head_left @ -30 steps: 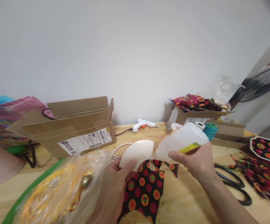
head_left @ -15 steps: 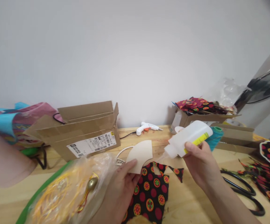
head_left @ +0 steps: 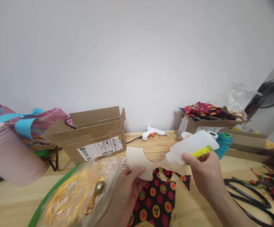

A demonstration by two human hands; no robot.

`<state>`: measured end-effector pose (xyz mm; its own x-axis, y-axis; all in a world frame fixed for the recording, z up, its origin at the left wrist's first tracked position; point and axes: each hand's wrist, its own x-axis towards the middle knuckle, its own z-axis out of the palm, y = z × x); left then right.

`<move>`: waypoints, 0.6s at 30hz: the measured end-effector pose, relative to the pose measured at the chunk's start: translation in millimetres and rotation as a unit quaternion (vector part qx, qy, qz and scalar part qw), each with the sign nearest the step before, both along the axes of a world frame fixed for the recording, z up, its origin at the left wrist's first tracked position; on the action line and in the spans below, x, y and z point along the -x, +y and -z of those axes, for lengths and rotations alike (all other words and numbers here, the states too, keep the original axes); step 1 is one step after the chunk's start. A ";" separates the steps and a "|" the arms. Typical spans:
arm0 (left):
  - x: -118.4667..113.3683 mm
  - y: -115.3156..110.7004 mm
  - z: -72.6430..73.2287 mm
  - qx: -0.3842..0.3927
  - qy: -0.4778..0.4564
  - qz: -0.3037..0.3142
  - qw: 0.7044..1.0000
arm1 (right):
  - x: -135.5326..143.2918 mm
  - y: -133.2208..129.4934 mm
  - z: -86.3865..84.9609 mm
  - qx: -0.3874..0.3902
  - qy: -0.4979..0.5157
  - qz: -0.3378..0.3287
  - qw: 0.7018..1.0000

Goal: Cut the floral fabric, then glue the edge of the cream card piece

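Note:
Between the thumb and fingers of my left hand (head_left: pixel 129 186) is a thin, pale, fan-shaped piece of board (head_left: pixel 139 159) with a curved notch facing right. My right hand (head_left: pixel 204 171) grips a white squeeze bottle (head_left: pixel 193 145) with a yellow label, tilted so its clear nozzle points down and left, close to the board's right edge. Whether the tip touches the board I cannot tell. Below both hands lies a black patterned fabric (head_left: pixel 157 201) with red and orange flowers. A pale openwork piece (head_left: pixel 125 163) is mostly hidden behind the board.
A white glue gun (head_left: pixel 154 133) lies by the wall. Cardboard boxes (head_left: pixel 92 134) stand left and right. A plastic bag of yellow cord (head_left: pixel 68 192) is at front left, beside a pink cup (head_left: pixel 14 154). Black-handled scissors (head_left: pixel 248 195) and a teal thread spool (head_left: pixel 224 145) are on the right.
The board has been turned in my left hand, so its curved notch now faces right. The bottle has tipped flatter, its nozzle nearer the board. The view has shifted slightly left.

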<state>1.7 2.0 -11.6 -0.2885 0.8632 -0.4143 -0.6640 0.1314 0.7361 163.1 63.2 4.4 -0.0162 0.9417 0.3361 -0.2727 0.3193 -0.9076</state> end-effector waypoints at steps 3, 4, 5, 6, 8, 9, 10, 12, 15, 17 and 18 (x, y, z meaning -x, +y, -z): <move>0.6 1.3 6.4 -0.001 0.025 -0.001 1.000 | 5.6 -11.6 0.5 -0.045 -0.108 0.054 0.992; 0.6 1.2 8.1 0.001 0.032 -0.001 0.999 | 7.9 -15.3 0.4 -0.052 -0.123 0.076 0.988; 0.4 0.7 9.3 0.001 0.039 0.000 0.999 | 10.1 -18.5 0.5 -0.056 -0.129 0.094 0.986; 0.0 0.0 10.1 -0.001 0.045 0.002 0.999 | 12.1 -21.1 0.7 -0.060 -0.130 0.108 0.984; -0.9 -1.8 10.8 -0.010 0.057 0.009 0.998 | 14.8 -24.2 1.6 -0.065 -0.130 0.123 0.982; -1.4 -2.7 10.9 -0.015 0.062 0.012 0.998 | 15.5 -24.9 2.2 -0.070 -0.134 0.127 0.980; -1.7 -3.5 10.9 -0.020 0.067 0.013 0.997 | 15.9 -25.4 2.7 -0.074 -0.139 0.129 0.979; -2.0 -4.5 11.0 -0.028 0.073 0.015 0.997 | 15.9 -26.2 3.1 -0.083 -0.154 0.119 0.977; -1.9 -5.2 10.8 -0.030 0.080 0.023 0.996 | 15.1 -27.1 1.5 -0.101 -0.177 0.102 0.974; -2.2 -5.6 9.8 -0.028 0.084 0.029 0.996 | 14.1 -26.9 -0.5 -0.092 -0.188 0.119 0.971; -2.3 -5.8 9.2 -0.027 0.086 0.031 0.995 | 13.2 -26.4 -1.6 -0.087 -0.193 0.129 0.969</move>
<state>4.0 -3.8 -20.8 -0.2971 0.9008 -0.3166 -0.5200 0.1255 0.8449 149.8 36.8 6.0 0.0553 0.8609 0.5058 0.1860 0.4888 -0.8523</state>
